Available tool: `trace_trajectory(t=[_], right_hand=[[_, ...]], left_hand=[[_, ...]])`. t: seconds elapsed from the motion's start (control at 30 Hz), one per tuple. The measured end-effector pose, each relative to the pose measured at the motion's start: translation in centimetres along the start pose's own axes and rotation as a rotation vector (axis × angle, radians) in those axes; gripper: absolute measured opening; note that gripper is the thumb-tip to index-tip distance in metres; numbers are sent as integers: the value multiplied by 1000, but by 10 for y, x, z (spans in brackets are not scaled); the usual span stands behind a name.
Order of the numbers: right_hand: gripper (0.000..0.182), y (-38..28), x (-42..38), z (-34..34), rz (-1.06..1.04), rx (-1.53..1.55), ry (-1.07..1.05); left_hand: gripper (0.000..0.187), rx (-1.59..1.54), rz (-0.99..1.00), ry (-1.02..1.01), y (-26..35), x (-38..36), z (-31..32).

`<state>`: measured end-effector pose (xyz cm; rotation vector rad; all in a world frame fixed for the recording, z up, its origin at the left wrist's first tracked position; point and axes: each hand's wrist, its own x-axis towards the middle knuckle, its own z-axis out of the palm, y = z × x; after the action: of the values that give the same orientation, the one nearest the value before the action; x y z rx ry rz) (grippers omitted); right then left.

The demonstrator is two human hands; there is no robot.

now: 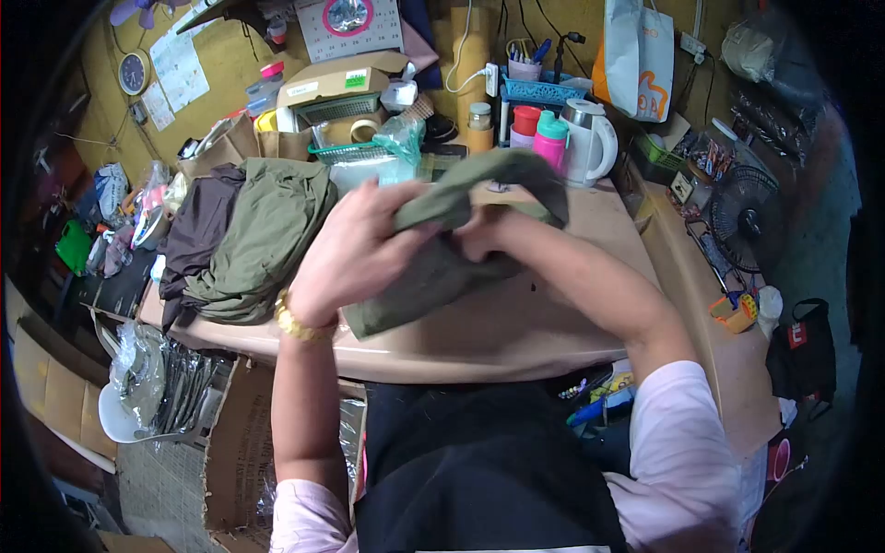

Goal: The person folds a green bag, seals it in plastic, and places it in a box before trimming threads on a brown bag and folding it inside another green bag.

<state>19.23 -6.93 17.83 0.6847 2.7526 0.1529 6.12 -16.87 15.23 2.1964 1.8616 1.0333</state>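
Note:
An olive green cloth garment (419, 290) is held up over the table, its raised band curving in a loop and blurred by motion. My left hand (364, 240), with a gold bracelet on the wrist, grips the garment's left edge between thumb and fingers. Inside the loop, my right hand (484, 232) is closed against the cloth, its fingertips partly hidden by fabric. To the left of my left hand lies a pile of folded olive green garments (267, 240), beside dark brown garments (198, 235).
The brown tabletop (590, 276) carries a kettle (585, 143), a pink bottle (550, 143), a jar (479, 129) and a green basket (346, 152) along its back. A black fan (747, 221) stands at right. Below left are a cardboard box (240, 452) and a white chair (124, 419) with plastic-wrapped items.

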Motion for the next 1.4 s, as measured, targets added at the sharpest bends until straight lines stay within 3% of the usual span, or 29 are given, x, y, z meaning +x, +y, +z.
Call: trace_trajectory(t=[0.03, 0.1, 0.17, 0.2, 0.27, 0.3, 0.37, 0.4, 0.43, 0.5, 0.53, 0.57, 0.6, 0.67, 0.7, 0.73, 0.77, 0.8, 0.83, 0.9, 0.93, 0.97, 1.0, 1.03, 1.1, 1.17, 1.23, 1.3, 1.4], right_hand=[[43, 36, 64, 53, -251, -43, 28], [46, 91, 91, 75, -489, 740, -58], [52, 120, 69, 81, -246, 1218, 271], [52, 122, 64, 85, -246, 1222, 272], [55, 121, 54, 92, -186, 800, 1202], [55, 123, 67, 105, -179, 802, 1198], [57, 137, 116, 150, -220, 1013, 986], [61, 140, 122, 150, -280, 1240, 410], [54, 137, 125, 158, -291, 1052, 444], [43, 124, 110, 146, -406, 1466, 263], [40, 126, 98, 134, -530, 1618, 212], [37, 133, 87, 122, -657, 1764, 156], [36, 145, 85, 113, -873, 1788, 41], [23, 165, 104, 89, -354, 1235, 288], [32, 163, 92, 54, -210, 844, 435], [47, 170, 97, 40, -228, 788, 667], [51, 164, 85, 21, -166, 700, 1120], [53, 169, 79, 1, -260, 709, 1502], [54, 123, 18, -15, -77, 1112, 1387], [48, 139, 39, 17, 113, 955, 1253], [44, 121, 20, 22, -211, 253, 1160], [51, 171, 67, 67, -315, 481, 577], [50, 139, 29, 44, -10, 461, 97], [47, 161, 34, 64, -340, 854, -34], [44, 163, 34, 74, -380, 1165, 256], [39, 185, 80, 85, -172, 888, 396], [35, 205, 113, 88, -88, 660, 805], [51, 209, 99, 61, -125, 688, 1094], [50, 205, 38, 42, -312, 895, 1105]], left_hand=[[22, -391, -93, 52, -26, -16, 5], [25, -795, -134, 53, -65, -41, 2], [30, -1004, -128, 122, -84, -60, 3], [30, -1003, -130, 119, -90, -64, 2], [34, -1215, -111, 145, -97, -66, 3], [39, -1152, -57, 190, -89, -66, 0], [44, -1269, 145, 35, -94, -58, 2], [49, -1335, 144, 38, -93, -60, 4], [56, -1278, 64, 46, -101, -68, -1], [65, -1236, 72, 56, -116, -79, -15], [74, -1381, -152, 336, -107, -96, -13], [82, -1660, 29, -72, -143, -107, -33], [75, -1318, -110, -176, -141, -106, -59], [54, -640, -365, -241, -154, -96, -93], [41, -297, -465, -207, -166, -90, -101], [25, -172, -290, 6, -149, -85, -107], [25, -206, -243, 279, -126, -83, -115], [25, -96, -19, 482, -123, -90, -128], [30, -122, 41, 548, -85, -90, -132], [29, -179, 138, 298, -91, -108, -133], [22, -5, -72, 248, -94, -108, -118], [16, 242, -276, -235, -92, -86, -121], [17, 117, -447, -338, -127, -98, -123], [18, -8, -608, -424, -166, -105, -124], [16, -398, -540, -216, -158, -92, -95], [20, -66, -428, -262, -175, -62, -93], [22, -214, -248, -10, -182, -39, -88], [25, 95, -140, 308, -176, -35, -105], [28, 349, -33, 342, -113, -54, -110]])
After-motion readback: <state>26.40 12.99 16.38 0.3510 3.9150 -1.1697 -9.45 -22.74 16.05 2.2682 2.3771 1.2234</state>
